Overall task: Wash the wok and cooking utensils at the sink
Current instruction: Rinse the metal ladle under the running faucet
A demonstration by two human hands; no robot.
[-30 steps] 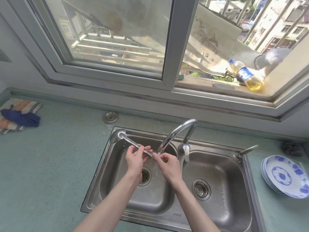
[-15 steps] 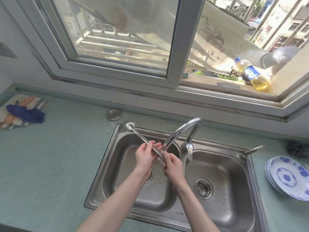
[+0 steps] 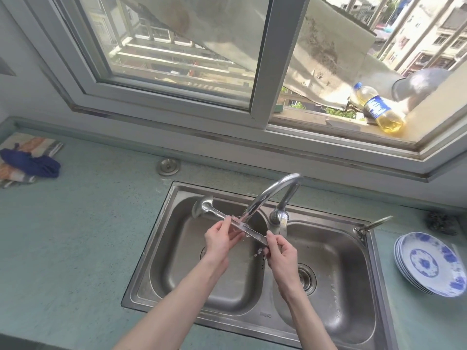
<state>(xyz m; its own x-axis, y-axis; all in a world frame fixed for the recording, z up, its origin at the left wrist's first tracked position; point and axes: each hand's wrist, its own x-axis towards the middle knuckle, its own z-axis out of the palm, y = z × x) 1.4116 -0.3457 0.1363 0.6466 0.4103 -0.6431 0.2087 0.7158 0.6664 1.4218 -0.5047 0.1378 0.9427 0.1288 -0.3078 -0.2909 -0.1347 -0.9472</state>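
Here, steel ladle [image 3: 222, 217] under the faucet [image 3: 267, 195] stream, over the left sink basin [image 3: 177, 274] | left hand [image 3: 218, 242] cradles mid-handle, fingers curled | right hand [image 3: 280, 251] pinches handle end (forearms converging).
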